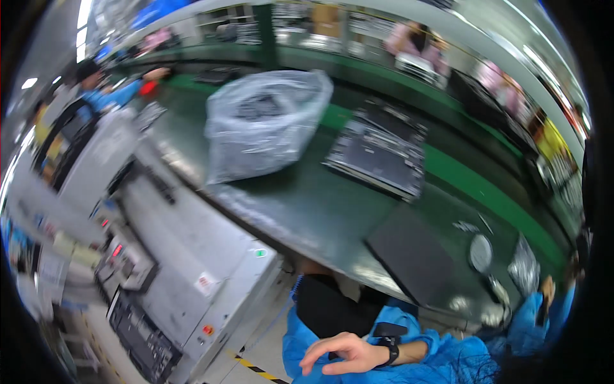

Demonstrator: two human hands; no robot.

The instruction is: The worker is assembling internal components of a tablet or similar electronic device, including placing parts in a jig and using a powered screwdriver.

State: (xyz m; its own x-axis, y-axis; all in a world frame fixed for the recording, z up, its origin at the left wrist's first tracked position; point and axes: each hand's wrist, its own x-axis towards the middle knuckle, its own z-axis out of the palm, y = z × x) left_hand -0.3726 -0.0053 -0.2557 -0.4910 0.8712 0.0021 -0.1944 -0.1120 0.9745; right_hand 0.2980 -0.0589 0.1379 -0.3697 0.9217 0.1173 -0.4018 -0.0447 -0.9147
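Note:
My right hand [345,353] is held low over my lap, back upward, with its fingers loosely spread and nothing visible in them. A black band [388,351] circles its wrist, and a small dark rectangular piece [390,329] sits beside the band. My left hand does not show. On the green bench ahead, the nearest thing is a flat dark panel [409,249] at the front edge. Behind it lies a stack of laptop-like chassis parts [380,150]. Farther left stands a translucent plastic bag [256,144] with dark parts inside.
A grey metal machine [192,243] with red-lit displays fills the left, a black chassis part [144,339] beside it. A round pale object [480,253] and a clear bag [524,265] lie right, near a co-worker's hand [547,289]. Another person [105,93] works far left.

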